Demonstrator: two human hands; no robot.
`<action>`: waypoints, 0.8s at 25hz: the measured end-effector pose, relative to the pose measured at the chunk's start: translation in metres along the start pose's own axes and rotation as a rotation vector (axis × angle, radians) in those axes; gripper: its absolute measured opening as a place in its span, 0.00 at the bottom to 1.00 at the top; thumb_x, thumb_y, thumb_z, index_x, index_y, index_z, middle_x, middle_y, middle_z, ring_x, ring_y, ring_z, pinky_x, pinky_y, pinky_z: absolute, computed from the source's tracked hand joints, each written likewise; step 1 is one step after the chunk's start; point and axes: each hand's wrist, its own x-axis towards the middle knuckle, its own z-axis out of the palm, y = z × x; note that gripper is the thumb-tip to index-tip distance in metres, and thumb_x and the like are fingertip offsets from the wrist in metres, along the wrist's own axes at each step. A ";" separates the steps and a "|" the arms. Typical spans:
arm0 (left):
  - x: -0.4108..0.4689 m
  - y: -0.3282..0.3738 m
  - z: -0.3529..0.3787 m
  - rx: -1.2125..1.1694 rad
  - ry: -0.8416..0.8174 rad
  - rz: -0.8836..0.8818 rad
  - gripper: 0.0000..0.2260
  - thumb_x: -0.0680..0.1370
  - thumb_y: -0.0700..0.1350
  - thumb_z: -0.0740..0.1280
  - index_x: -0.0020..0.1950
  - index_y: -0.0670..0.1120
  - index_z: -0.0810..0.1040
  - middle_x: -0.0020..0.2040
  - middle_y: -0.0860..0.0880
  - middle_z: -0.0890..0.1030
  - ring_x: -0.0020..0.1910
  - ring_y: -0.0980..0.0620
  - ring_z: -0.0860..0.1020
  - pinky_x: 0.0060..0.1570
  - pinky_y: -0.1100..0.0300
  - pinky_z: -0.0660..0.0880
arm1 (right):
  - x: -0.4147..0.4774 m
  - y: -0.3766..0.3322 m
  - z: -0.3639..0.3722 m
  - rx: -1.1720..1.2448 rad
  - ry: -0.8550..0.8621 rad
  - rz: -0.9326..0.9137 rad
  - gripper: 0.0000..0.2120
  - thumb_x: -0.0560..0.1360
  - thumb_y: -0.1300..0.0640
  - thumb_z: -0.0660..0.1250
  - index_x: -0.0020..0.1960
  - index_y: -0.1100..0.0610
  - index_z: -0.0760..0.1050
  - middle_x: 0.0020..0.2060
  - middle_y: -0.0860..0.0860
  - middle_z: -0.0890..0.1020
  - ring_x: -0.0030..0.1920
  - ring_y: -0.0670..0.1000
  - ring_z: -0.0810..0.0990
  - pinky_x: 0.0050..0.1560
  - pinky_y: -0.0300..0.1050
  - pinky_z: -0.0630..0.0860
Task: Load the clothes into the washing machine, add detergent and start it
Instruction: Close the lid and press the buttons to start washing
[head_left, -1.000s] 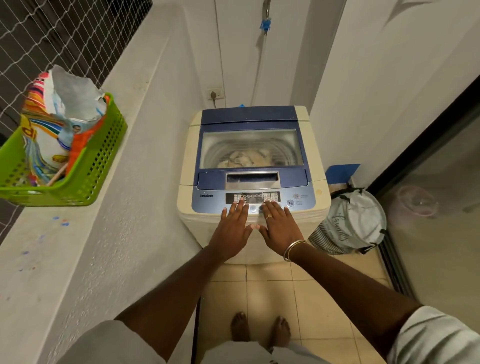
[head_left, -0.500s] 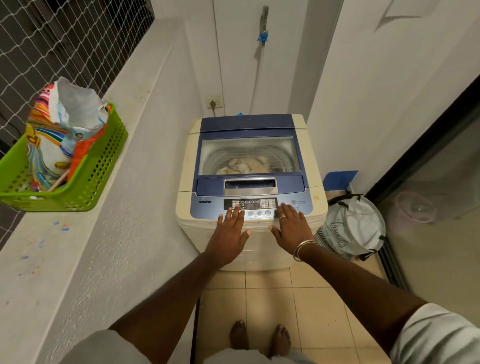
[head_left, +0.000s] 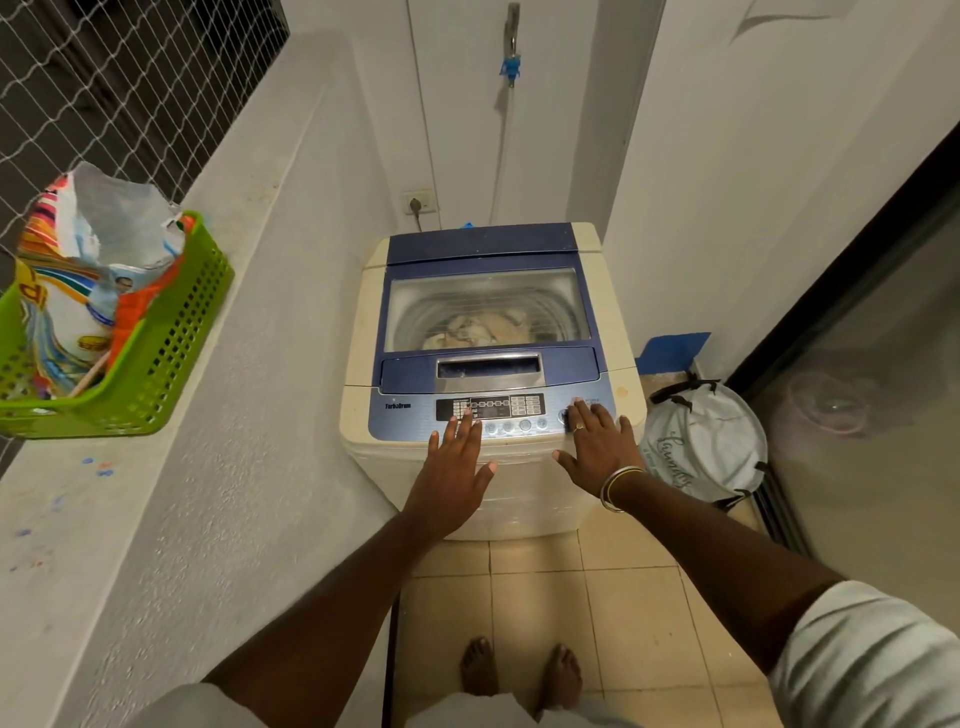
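Top-loading washing machine (head_left: 618, 332) at centre frame, lid shut, pale clothes (head_left: 480, 328) visible through its window, left hand (head_left: 453, 467) flat with fingers spread on the control panel (head_left: 491, 411), right hand (head_left: 597, 448) open at 3 o'clock of it, fingertips on the panel's right-end buttons, detergent bag (head_left: 78, 280) in green basket (head_left: 161, 358) at 9 o'clock.

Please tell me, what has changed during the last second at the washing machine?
The right hand slid rightward along the control panel, from its middle to the buttons at its right end. The left hand stayed flat near the middle. Nothing was gripped or released. The lid stayed closed.
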 end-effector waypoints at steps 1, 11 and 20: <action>0.000 0.000 0.001 -0.001 0.004 -0.001 0.30 0.83 0.59 0.51 0.81 0.46 0.50 0.81 0.46 0.49 0.80 0.45 0.48 0.76 0.48 0.43 | 0.000 0.001 0.001 -0.015 0.006 -0.007 0.37 0.79 0.36 0.53 0.80 0.54 0.49 0.80 0.52 0.52 0.79 0.57 0.52 0.74 0.64 0.56; -0.011 -0.001 0.016 -0.014 0.007 -0.021 0.29 0.83 0.56 0.56 0.80 0.45 0.54 0.81 0.45 0.53 0.80 0.43 0.51 0.74 0.49 0.44 | 0.022 0.000 -0.025 -0.026 0.074 -0.092 0.17 0.80 0.48 0.56 0.65 0.54 0.67 0.61 0.53 0.77 0.62 0.56 0.74 0.61 0.56 0.70; -0.027 0.006 -0.007 0.030 0.048 0.012 0.31 0.82 0.61 0.46 0.81 0.47 0.48 0.81 0.47 0.48 0.80 0.47 0.46 0.75 0.51 0.39 | 0.001 0.001 -0.033 -0.046 -0.004 -0.099 0.31 0.80 0.43 0.55 0.78 0.55 0.52 0.72 0.54 0.69 0.72 0.56 0.67 0.69 0.59 0.65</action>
